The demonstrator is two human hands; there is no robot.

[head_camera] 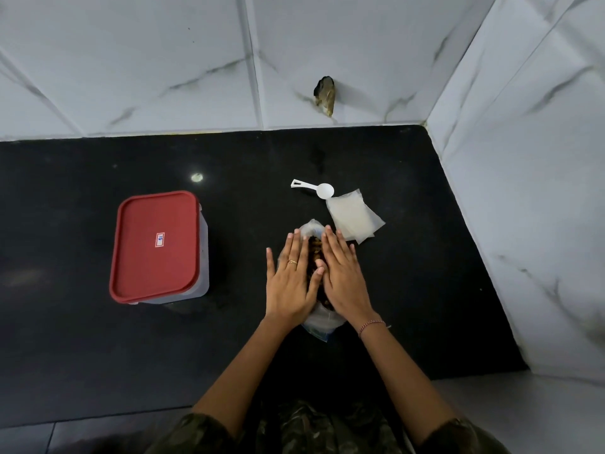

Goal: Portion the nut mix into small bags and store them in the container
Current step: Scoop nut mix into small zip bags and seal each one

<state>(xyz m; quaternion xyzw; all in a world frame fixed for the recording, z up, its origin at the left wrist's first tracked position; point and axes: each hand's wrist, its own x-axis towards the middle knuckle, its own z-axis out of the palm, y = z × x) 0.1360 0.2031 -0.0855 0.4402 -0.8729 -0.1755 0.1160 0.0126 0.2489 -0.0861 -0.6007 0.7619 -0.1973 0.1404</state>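
Black counter (82, 322), container (157, 247), scoop (314, 189), bags (355, 216)

glossy black counter (376, 152), plastic lid (155, 245)

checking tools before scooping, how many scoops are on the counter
1. The white scoop lies on the black counter, touching the far edge of the stack of small bags, beyond both hands. Another could be hidden under the hands or bags.

Your left hand (289, 280) and right hand (343, 278) lie flat, fingers stretched, on the clear bag of nut mix (316, 257) on the black table (82, 339). The red-lidded container (157, 245) stands closed at left; the white scoop (316, 189) touches the small bags (355, 215).
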